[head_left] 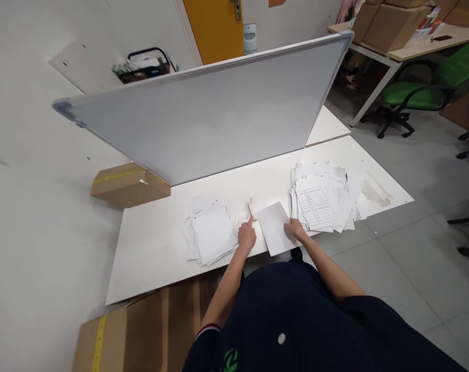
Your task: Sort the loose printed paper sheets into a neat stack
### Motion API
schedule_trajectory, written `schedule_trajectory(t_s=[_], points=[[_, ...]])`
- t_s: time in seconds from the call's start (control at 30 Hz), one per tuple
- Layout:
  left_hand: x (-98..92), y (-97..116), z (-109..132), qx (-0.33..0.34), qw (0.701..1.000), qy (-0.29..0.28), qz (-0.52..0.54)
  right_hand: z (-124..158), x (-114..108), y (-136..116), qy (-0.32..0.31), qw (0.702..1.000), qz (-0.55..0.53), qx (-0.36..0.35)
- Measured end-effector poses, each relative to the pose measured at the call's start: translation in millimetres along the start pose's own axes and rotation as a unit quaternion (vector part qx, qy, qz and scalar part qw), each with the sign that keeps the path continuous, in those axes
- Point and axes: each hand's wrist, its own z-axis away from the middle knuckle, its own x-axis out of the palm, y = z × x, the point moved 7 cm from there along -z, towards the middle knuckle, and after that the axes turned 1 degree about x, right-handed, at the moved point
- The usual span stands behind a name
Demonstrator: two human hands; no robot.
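Note:
My right hand (pixel 293 229) grips the right edge of a blank white sheet of paper (pixel 275 227), which lies at the table's front edge. My left hand (pixel 247 235) is to the left of that sheet, index finger stretched out and the other fingers partly curled. Its fingertip is at the near end of a small, long cream-coloured object (pixel 252 208) whose kind I cannot make out. A stack of white papers (pixel 213 235) lies left of my left hand. Beyond my right hand is a spread-out pile of printed sheets (pixel 319 204).
A whiteboard (pixel 211 113) stands upright across the white table (pixel 149 248). One cardboard box (pixel 129 186) sits at the table's back left, and another large box (pixel 141 330) is below the front edge. A green chair (pixel 416 95) and a desk with boxes (pixel 393 26) are at the right.

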Motion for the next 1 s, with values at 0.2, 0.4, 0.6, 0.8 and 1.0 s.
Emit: schedule_trajectory(t_s=[0.2, 0.4, 0.6, 0.8, 1.0], points=[[7.3, -15.2, 26.1, -0.176, 0.897, -0.018, 0.405, 17.4, -11.6, -34.7, 0.073, 0.987, -0.119, -0.074], [-29.5, -52.2, 38.1, -0.154, 0.846, 0.042, 0.508, 43.4, 60.5, -66.1, -0.109, 0.968, -0.205, -0.097], [-109.1, -164.3, 46.8, -0.208, 0.866, 0.236, 0.388, 23.7, 0.1, -46.2, 0.042, 0.990, -0.049, -0.125], [-144.7, -206.5, 50.8, -0.276, 0.909, 0.260, 0.175, 3.7, -78.3, -4.3, 0.267, 0.942, 0.193, -0.062], [-143.1, -167.0, 59.1, -0.257, 0.915, 0.309, 0.012, -6.7, -82.0, 11.1, 0.266, 0.924, 0.276, -0.022]])
